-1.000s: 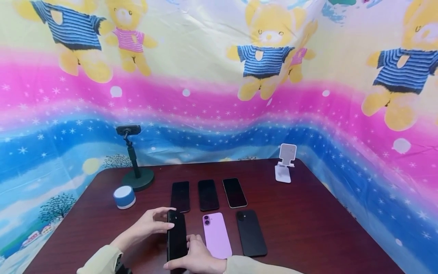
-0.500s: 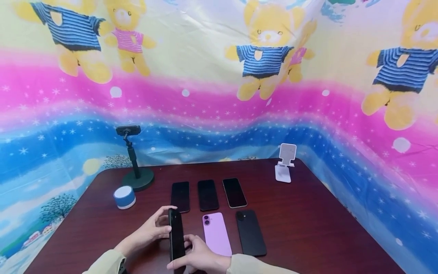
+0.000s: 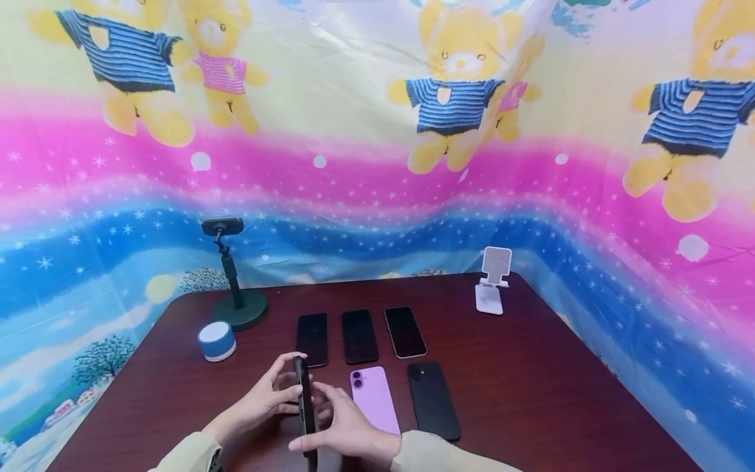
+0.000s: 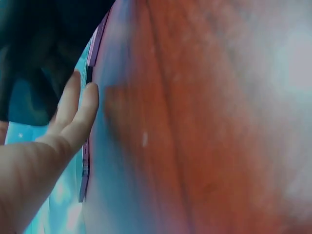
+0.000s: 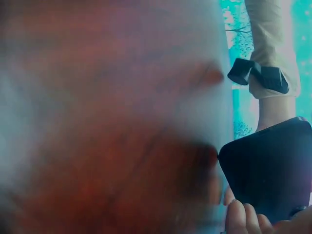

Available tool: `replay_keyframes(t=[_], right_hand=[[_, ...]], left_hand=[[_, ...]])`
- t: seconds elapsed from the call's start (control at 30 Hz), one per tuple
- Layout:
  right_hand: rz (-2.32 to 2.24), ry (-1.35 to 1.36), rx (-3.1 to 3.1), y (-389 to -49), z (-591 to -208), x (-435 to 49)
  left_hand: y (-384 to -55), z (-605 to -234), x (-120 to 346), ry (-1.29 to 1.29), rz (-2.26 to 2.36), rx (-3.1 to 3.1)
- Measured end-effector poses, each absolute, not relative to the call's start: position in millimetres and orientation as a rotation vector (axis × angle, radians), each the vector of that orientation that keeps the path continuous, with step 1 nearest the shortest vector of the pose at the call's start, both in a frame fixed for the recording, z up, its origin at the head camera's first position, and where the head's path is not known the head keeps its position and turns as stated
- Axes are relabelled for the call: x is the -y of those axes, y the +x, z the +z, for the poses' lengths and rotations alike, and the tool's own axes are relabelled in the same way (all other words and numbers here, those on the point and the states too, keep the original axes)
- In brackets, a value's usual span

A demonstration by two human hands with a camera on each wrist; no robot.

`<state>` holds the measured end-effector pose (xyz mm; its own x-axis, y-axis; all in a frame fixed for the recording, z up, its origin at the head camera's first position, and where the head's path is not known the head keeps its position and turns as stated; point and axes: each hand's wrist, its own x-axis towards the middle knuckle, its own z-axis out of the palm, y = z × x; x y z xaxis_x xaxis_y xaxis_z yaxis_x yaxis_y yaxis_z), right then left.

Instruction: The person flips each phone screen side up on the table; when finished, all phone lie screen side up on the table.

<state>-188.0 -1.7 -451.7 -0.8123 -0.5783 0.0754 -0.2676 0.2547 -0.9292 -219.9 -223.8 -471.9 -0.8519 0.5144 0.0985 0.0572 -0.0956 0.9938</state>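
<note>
A black phone is held raised off the table and turned nearly edge-on in the head view. My left hand grips its upper end, one finger on the top edge and the thumb on the side. My right hand pinches the lower part, thumb at the near end and fingers behind. In the right wrist view, one broad dark face of the phone shows. Right of the hands lie a pink phone, back up, and a black phone, also back up.
Beyond the hands, a row holds a left dark phone, a middle one and a right one. A dark green stand and a blue-white cylinder stand left. A white phone stand is at the back right.
The held phone has turned from showing its broad dark face to nearly edge-on. Both hands have shifted slightly with it. The phones on the table have stayed put.
</note>
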Motion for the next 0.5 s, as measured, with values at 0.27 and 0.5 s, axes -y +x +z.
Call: replay_keyframes(t=[0.27, 0.5], right_hand=[[-1.734, -0.883, -2.28, -192.7, -445.0, 8.8], [-1.742, -0.817, -2.37, -198.6, -437.9, 12.5]], left_hand=[[-211.7, -471.1, 217.1, 0.446, 2.021, -1.966], [-207.5, -467.5, 217.4, 0.408, 2.029, -1.964]])
